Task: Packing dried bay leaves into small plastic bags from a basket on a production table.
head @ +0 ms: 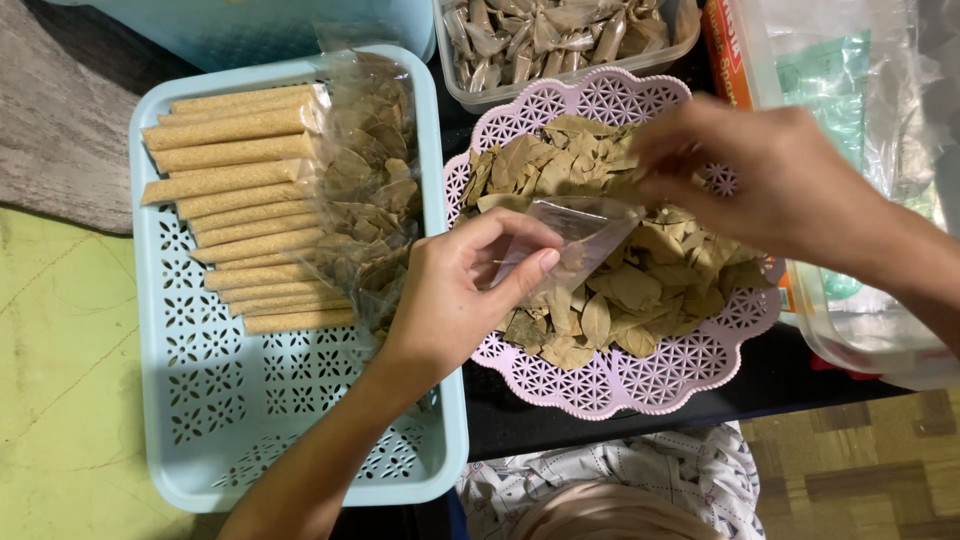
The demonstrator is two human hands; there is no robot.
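My left hand [455, 290] pinches a small clear plastic bag [578, 228], holding it open over a pink perforated basket [610, 385]. The basket is heaped with dried brown leaves [630, 285]. My right hand [775, 175] reaches into the leaves at the basket's far side, fingers closed on some of them beside the bag's mouth. A light blue perforated tray [235, 400] at the left holds a row of long tan packed sticks [235, 190] and several clear bags filled with dried leaves [370, 190].
A clear tub [560, 45] of small wrapped packets stands behind the pink basket. Plastic bags and a clear container [850, 110] sit at the right. A blue bin [250, 25] is at the top left. Patterned cloth [640, 480] lies below.
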